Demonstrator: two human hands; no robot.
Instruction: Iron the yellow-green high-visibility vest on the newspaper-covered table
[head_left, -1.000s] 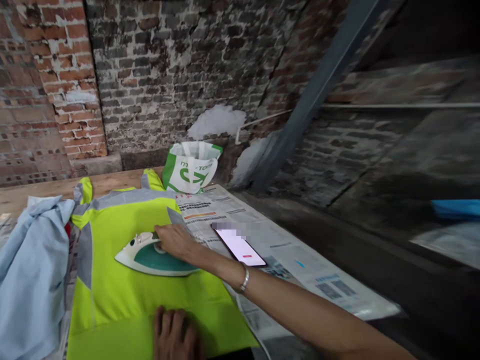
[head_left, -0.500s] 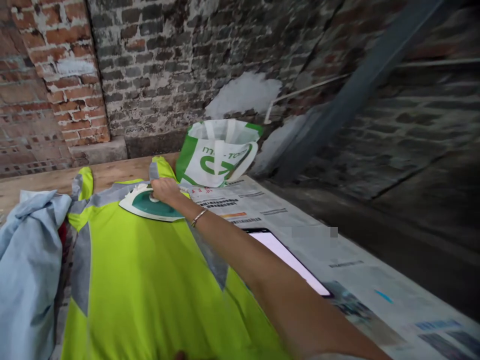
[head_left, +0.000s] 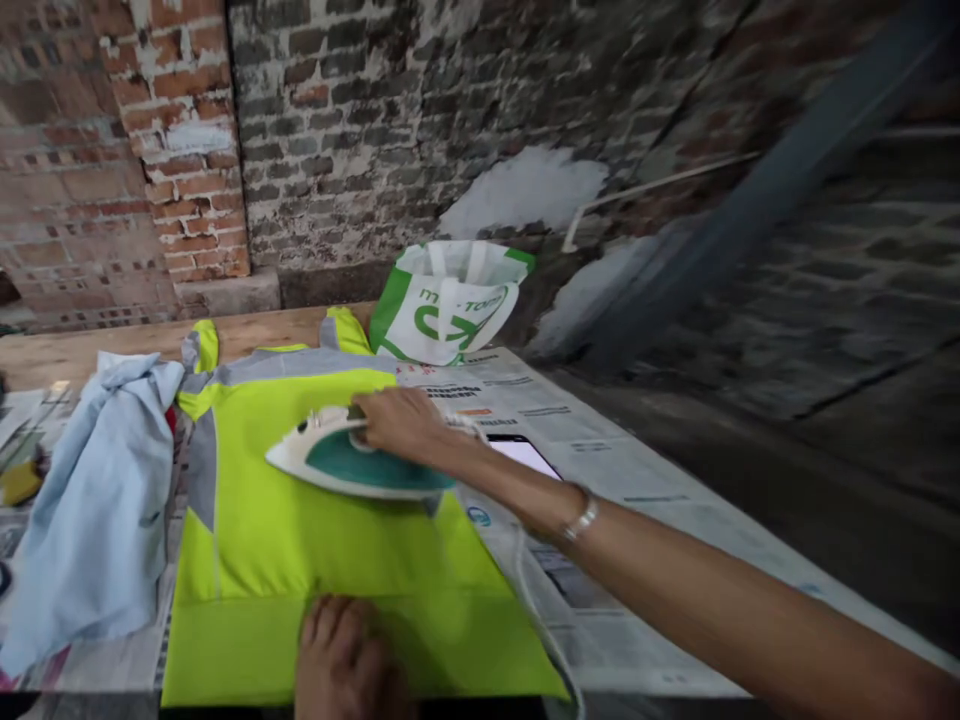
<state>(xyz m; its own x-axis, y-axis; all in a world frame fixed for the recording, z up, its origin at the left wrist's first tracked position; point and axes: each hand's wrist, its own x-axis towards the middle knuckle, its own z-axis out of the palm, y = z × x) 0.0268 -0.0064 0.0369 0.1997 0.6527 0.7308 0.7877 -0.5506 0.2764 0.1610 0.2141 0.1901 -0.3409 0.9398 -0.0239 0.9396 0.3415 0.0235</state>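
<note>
My right hand (head_left: 401, 425) is wrapped round the handle of a white and teal clothes iron (head_left: 367, 462). The iron rests on a neon-yellow shirt with grey panels (head_left: 255, 540), its tip pointing left, near the shirt's right side. Over the lower band of the shirt, close to the table's front edge, lies my left hand (head_left: 345, 655); its fingers rest on the fabric and hold nothing I can see. From the iron a white cord (head_left: 529, 590) runs down past the shirt's right edge.
Light-blue folded cloth (head_left: 112, 490) lies left of the shirt. A phone (head_left: 525, 455) sits on newspaper (head_left: 637, 540) beneath my right forearm. At the back stands a white and green bag (head_left: 450, 310), near the brick wall (head_left: 360, 170). A yellow object (head_left: 21, 483) is at far left.
The iron has come nearer to me and toward the right side of the shirt, in my right hand. My left hand has come into fuller view on the shirt's lower part. The view has shifted.
</note>
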